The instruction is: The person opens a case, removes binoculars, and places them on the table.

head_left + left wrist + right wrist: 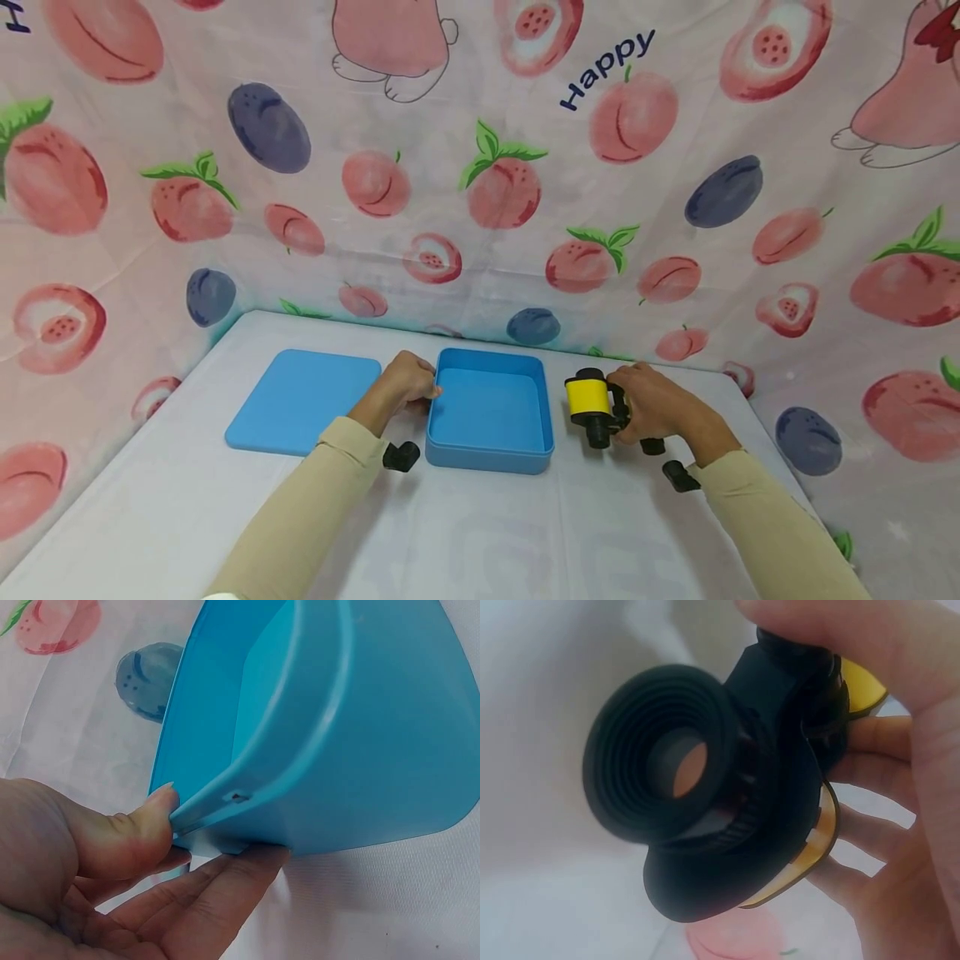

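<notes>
A blue open box [489, 460] stands on the white table in the middle of the head view, its inside bare. My left hand [408, 379] pinches the box's left wall; in the left wrist view the thumb lies over the rim and the fingers [217, 900] press the outer side and underside. To the right of the box, my right hand [651, 402] grips a pair of black and yellow binoculars [588, 398]. One eyepiece [679, 761] faces the camera in the right wrist view, with my fingers [874, 825] round the far side of the body.
A flat blue lid [303, 400] lies on the table [480, 542] left of the box. Behind the table hangs a fruit-printed cloth [450, 200], which also runs along the left and right sides. Black wrist straps or mounts [401, 457] show below the hands.
</notes>
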Tool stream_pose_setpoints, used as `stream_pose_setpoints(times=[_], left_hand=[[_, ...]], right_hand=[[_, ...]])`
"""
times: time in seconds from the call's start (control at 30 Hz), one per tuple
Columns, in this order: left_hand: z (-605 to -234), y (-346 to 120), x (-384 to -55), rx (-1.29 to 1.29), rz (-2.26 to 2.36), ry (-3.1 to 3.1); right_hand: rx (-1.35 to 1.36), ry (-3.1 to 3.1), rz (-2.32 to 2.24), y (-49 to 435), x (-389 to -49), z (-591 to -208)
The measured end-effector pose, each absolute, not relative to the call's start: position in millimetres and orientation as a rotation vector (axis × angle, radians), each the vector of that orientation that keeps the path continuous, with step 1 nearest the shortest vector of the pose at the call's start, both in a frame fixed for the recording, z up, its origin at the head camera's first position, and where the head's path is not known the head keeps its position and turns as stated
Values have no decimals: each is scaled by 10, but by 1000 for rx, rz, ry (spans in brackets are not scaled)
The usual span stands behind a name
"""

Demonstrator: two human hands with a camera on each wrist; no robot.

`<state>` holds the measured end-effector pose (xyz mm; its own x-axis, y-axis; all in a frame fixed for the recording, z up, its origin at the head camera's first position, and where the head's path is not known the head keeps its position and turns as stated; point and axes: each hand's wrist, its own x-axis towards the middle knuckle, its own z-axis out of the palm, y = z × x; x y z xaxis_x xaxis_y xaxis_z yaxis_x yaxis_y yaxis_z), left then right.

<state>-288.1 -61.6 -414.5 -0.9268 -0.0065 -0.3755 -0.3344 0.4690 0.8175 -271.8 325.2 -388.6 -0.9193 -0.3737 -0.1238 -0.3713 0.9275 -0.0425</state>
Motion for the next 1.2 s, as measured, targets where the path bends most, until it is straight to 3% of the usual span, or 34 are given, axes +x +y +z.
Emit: stream_pose_setpoints(times=[1.2], left_hand=[[-4145,-627,-2907,-316,1443,2377]], right_hand=[[-554,2912,-72,3301,-2753,-4090]])
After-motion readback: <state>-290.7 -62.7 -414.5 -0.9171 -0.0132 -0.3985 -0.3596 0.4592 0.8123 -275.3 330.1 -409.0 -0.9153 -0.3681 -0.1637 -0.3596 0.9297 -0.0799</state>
